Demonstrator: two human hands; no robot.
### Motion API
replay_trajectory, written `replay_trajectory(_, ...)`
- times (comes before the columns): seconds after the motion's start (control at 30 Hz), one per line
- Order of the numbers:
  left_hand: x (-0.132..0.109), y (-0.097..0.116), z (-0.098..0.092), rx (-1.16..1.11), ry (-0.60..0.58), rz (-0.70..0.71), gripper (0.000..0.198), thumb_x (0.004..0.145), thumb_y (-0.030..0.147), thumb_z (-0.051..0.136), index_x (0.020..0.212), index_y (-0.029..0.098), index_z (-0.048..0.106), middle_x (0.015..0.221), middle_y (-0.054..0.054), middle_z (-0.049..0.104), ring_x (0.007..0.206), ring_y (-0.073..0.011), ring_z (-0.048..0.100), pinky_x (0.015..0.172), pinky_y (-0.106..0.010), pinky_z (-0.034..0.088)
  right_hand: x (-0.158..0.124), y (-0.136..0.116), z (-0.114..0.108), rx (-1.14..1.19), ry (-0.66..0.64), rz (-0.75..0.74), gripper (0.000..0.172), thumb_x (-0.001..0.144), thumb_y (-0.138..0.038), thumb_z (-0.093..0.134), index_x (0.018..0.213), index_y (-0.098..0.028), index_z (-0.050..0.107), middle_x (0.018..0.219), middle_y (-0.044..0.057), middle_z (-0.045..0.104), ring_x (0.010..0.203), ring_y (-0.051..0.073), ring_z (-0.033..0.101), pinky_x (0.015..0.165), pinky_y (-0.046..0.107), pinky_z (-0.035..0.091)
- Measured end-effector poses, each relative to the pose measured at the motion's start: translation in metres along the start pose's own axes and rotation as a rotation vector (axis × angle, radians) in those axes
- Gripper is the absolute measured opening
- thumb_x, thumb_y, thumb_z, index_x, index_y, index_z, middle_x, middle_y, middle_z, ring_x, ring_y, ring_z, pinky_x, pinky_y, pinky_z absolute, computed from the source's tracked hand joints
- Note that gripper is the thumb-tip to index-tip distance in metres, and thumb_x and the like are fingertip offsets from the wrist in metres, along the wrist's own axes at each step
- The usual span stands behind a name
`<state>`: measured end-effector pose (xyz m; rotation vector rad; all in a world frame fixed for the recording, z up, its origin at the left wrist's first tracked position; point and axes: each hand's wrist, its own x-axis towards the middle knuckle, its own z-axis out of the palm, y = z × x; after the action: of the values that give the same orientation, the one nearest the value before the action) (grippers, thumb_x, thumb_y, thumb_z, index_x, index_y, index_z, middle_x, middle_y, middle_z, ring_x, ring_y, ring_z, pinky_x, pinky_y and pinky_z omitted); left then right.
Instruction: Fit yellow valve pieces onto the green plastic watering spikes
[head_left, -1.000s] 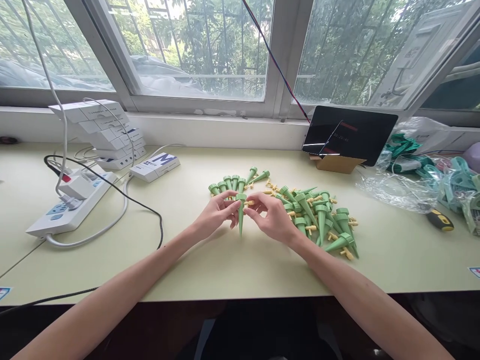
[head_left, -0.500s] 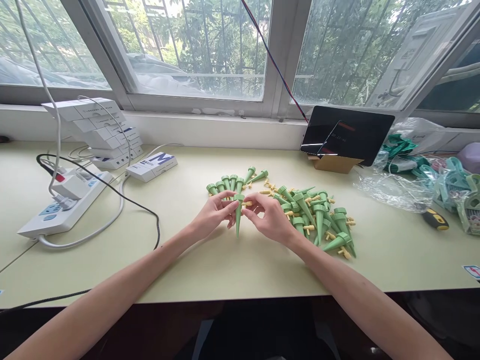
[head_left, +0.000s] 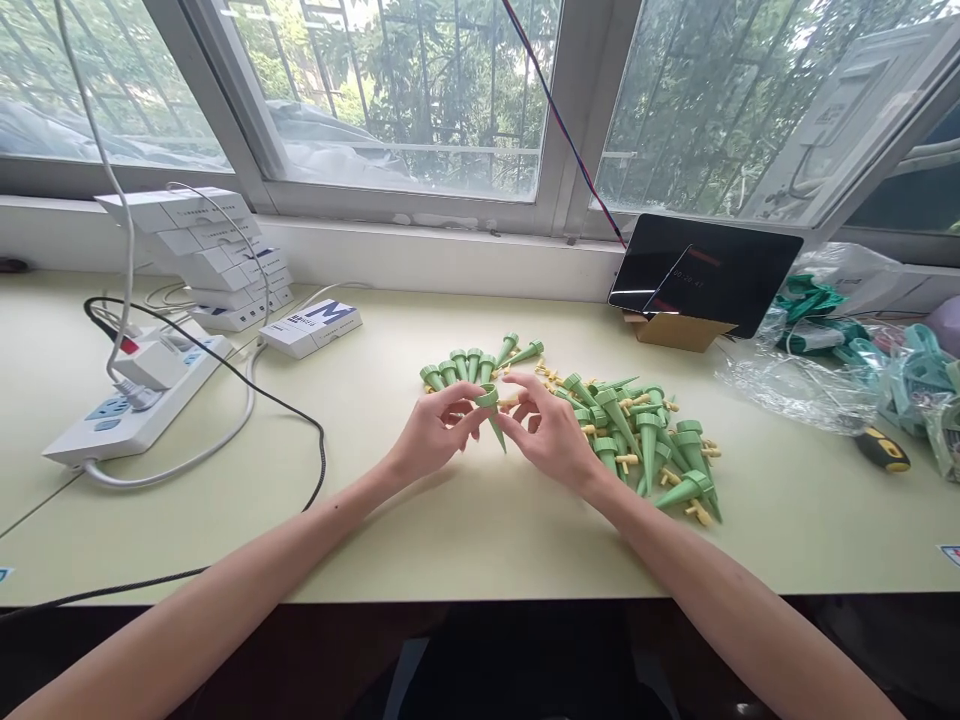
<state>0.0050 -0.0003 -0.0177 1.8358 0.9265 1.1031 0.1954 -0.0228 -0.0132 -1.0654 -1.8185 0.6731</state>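
My left hand [head_left: 431,437] pinches a green cone-shaped spike [head_left: 491,411] by its wide end, the tip slanting down toward the right. My right hand [head_left: 551,432] touches the same spike from the right, fingers curled round it near a small yellow part [head_left: 512,404]. Behind my hands a short row of green spikes [head_left: 459,366] lies on the pale green table [head_left: 450,520]. A loose pile of green spikes and yellow pieces [head_left: 649,440] lies just right of my right hand.
A white power strip [head_left: 124,410] with plugs and cables lies at left, with a black cable [head_left: 300,420] beside it. Stacked white boxes [head_left: 214,260] and one flat box [head_left: 313,327] stand behind. A dark tablet [head_left: 701,275], plastic bags [head_left: 795,385] and a yellow-black tool [head_left: 885,452] are at right.
The spike hung point-down between both hands; now it is tilted, tip swung toward the right. Both hands stay together at the same spot.
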Motion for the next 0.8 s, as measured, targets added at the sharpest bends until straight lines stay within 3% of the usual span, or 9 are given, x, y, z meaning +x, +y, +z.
replay_trajectory(0.4, -0.0015, 0.0048, 0.001, 0.146, 0.058, 0.107, 0.022, 0.087, 0.041, 0.068, 0.091, 0.021, 0.059, 0.064, 0.003, 0.062, 0.048, -0.0096, 0.057, 0.05, -0.023, 0.052, -0.0032, -0.0011, 0.0026, -0.087, -0.011, -0.024, 0.046, 0.088, -0.038, 0.067, 0.13, -0.025, 0.052, 0.088, 0.002, 0.067, 0.061, 0.012, 0.057, 0.061, 0.025, 0.05)
replay_trajectory(0.63, -0.0023, 0.0031, -0.0015, 0.199, 0.112, 0.146, 0.022, 0.085, 0.04, 0.071, 0.088, 0.02, 0.06, 0.06, 0.004, 0.062, 0.047, -0.0101, 0.058, 0.05, -0.023, 0.051, -0.0052, -0.0016, 0.0043, -0.183, 0.013, -0.053, 0.042, 0.092, -0.044, 0.062, 0.13, -0.025, 0.057, 0.09, 0.003, 0.067, 0.062, 0.012, 0.055, 0.063, 0.025, 0.048)
replay_trajectory(0.8, -0.0024, 0.0025, -0.0005, 0.238, 0.099, 0.222, 0.02, 0.086, 0.036, 0.07, 0.084, 0.019, 0.06, 0.063, 0.004, 0.064, 0.047, -0.0086, 0.057, 0.05, -0.022, 0.051, -0.0072, -0.0035, 0.007, -0.252, 0.047, -0.1, 0.034, 0.093, -0.043, 0.061, 0.119, -0.021, 0.063, 0.085, 0.003, 0.066, 0.063, 0.012, 0.052, 0.062, 0.024, 0.046)
